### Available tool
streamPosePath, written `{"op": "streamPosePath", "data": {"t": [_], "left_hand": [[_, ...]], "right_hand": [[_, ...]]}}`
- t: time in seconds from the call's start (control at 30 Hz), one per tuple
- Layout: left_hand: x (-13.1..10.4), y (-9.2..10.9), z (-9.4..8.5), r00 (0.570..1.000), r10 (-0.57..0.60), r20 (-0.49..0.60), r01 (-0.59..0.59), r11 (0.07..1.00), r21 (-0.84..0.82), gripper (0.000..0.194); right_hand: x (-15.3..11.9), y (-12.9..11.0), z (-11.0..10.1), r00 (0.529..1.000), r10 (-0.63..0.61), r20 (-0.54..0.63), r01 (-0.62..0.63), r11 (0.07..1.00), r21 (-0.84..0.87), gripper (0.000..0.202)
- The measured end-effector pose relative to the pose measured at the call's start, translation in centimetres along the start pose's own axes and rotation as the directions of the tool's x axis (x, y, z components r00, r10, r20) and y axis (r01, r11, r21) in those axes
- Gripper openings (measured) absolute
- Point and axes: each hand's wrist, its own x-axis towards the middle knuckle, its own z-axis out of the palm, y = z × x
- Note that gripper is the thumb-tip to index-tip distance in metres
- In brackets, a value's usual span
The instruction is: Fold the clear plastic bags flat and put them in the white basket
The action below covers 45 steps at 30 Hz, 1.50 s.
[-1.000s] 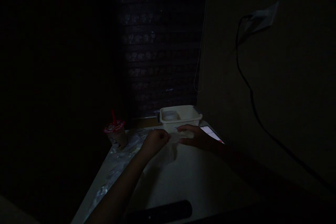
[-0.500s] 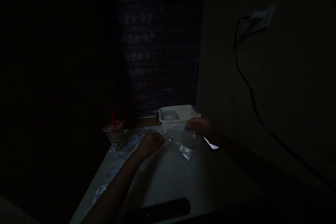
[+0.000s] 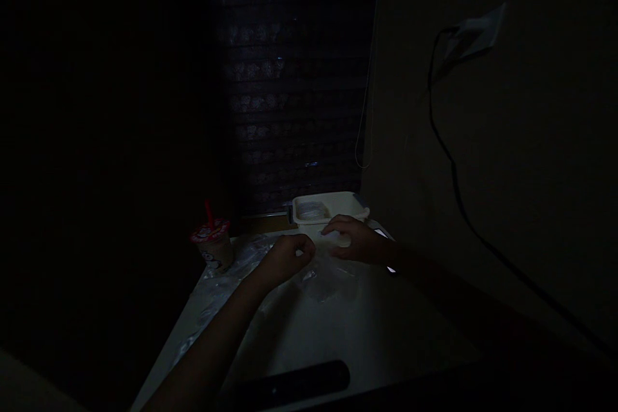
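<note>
Through my head view, which is very dark, I make out a wall on the right and a slatted blind at the back. Below them I have a pale table, with crumpled plastic along its left side. A white bin sits at the far end, a clear bundle inside. A long dark object lies across the near edge. My right hand is half open in front of the bin, thumb and fingers apart; I can't tell whether it touches anything. My left hand is curled nearly closed, and I can't tell whether it pinches plastic. A lidded cup with a red straw stands at left. The clear film lies just below and between my hands. A lit phone shows partly behind my right hand.
</note>
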Motion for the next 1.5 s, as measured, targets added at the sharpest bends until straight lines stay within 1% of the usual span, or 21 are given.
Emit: {"op": "streamPosePath", "data": {"t": [0.07,0.17,0.2,0.33,0.43,0.53,0.6,0.67,0.77,0.97,1.03,1.07,1.1,1.13,1.17,1.2,1.23,1.3,1.37,1.43,1.5], "left_hand": [[-0.1,0.3,-0.1,1.000,0.001,-0.013,-0.001,1.000,0.000,0.014],[-0.4,0.1,-0.3,0.998,-0.031,-0.062,0.032,0.999,0.022,0.026],[-0.4,-0.1,-0.4,0.996,-0.053,-0.073,0.055,0.998,0.032,0.027],[-0.3,-1.5,-0.7,0.983,-0.140,-0.117,0.145,0.989,0.033,0.014],[-0.2,-2.4,-0.6,0.971,-0.185,-0.150,0.186,0.982,-0.004,0.012],[-0.2,-3.1,-0.4,0.965,-0.213,-0.151,0.206,0.977,-0.060,0.014],[-0.4,-3.3,-0.4,0.962,-0.223,-0.159,0.210,0.973,-0.093,0.018],[-0.5,-3.4,-0.5,0.956,-0.230,-0.181,0.212,0.971,-0.113,0.020],[-0.7,-3.2,-0.8,0.948,-0.231,-0.217,0.208,0.970,-0.126,0.018],[-1.3,-2.9,-1.0,0.951,-0.195,-0.239,0.174,0.979,-0.108,0.017],[-2.0,-2.9,-0.9,0.954,-0.147,-0.263,0.136,0.989,-0.060,0.016],[-2.5,-2.9,-0.8,0.960,-0.088,-0.264,0.090,0.996,-0.002,0.016],[-3.1,-2.9,-0.7,0.970,-0.005,-0.244,0.026,0.996,0.081,0.015],[-3.8,-3.0,-0.5,0.976,0.095,-0.195,-0.058,0.980,0.189,0.016],[-4.4,-3.0,-0.3,0.977,0.181,-0.113,-0.141,0.946,0.293,0.017],[-5.1,-3.1,-0.1,0.970,0.242,-0.018,-0.216,0.895,0.390,0.019],[-5.7,-3.1,0.2,0.959,0.276,0.067,-0.275,0.840,0.468,0.019],[-6.7,-3.4,0.9,0.938,0.293,0.187,-0.347,0.746,0.569,0.019],[-7.5,-3.8,1.6,0.923,0.293,0.251,-0.386,0.696,0.606,0.020],[-7.9,-4.2,2.2,0.905,0.297,0.304,-0.424,0.679,0.599,0.023],[-8.1,-4.5,2.5,0.902,0.297,0.311,-0.428,0.702,0.569,0.023]], "right_hand": [[0.4,-0.2,0.4,0.999,-0.025,0.031,0.026,0.999,-0.024,0.009],[0.5,-0.4,0.3,0.999,0.037,-0.027,-0.037,0.999,0.000,0.011],[0.5,-0.4,0.2,0.997,0.065,-0.050,-0.064,0.998,0.020,0.012],[0.2,-0.4,-0.6,0.973,0.210,-0.095,-0.194,0.969,0.151,0.014],[0.1,-0.1,-1.2,0.937,0.335,-0.101,-0.294,0.911,0.290,0.015],[0.1,0.2,-1.7,0.881,0.464,-0.095,-0.380,0.813,0.442,0.014],[0.1,0.4,-1.9,0.843,0.530,-0.089,-0.414,0.746,0.521,0.012],[0.0,0.4,-1.9,0.815,0.573,-0.093,-0.430,0.704,0.566,0.010],[-0.1,0.4,-1.9,0.790,0.602,-0.116,-0.439,0.688,0.578,0.008],[-0.1,0.7,-2.0,0.759,0.635,-0.147,-0.476,0.694,0.541,0.007],[-0.1,0.8,-2.2,0.749,0.638,-0.179,-0.476,0.706,0.525,0.007],[-0.2,0.8,-2.4,0.742,0.640,-0.199,-0.474,0.711,0.519,0.007],[-0.2,0.8,-2.5,0.734,0.643,-0.218,-0.474,0.715,0.514,0.006],[-0.2,0.8,-2.7,0.724,0.648,-0.235,-0.475,0.716,0.511,0.006],[-0.2,0.8,-2.8,0.713,0.656,-0.250,-0.479,0.715,0.509,0.007],[-0.2,0.8,-3.0,0.703,0.662,-0.259,-0.484,0.713,0.508,0.007],[-0.2,0.8,-3.1,0.694,0.668,-0.270,-0.486,0.711,0.509,0.007],[-0.2,1.0,-3.2,0.690,0.661,-0.295,-0.467,0.718,0.516,0.010],[-0.1,1.2,-3.2,0.697,0.645,-0.314,-0.420,0.722,0.550,0.012],[-0.1,1.1,-3.1,0.716,0.629,-0.303,-0.371,0.710,0.599,0.014],[-0.2,0.8,-3.2,0.754,0.610,-0.245,-0.332,0.675,0.659,0.014]]}}
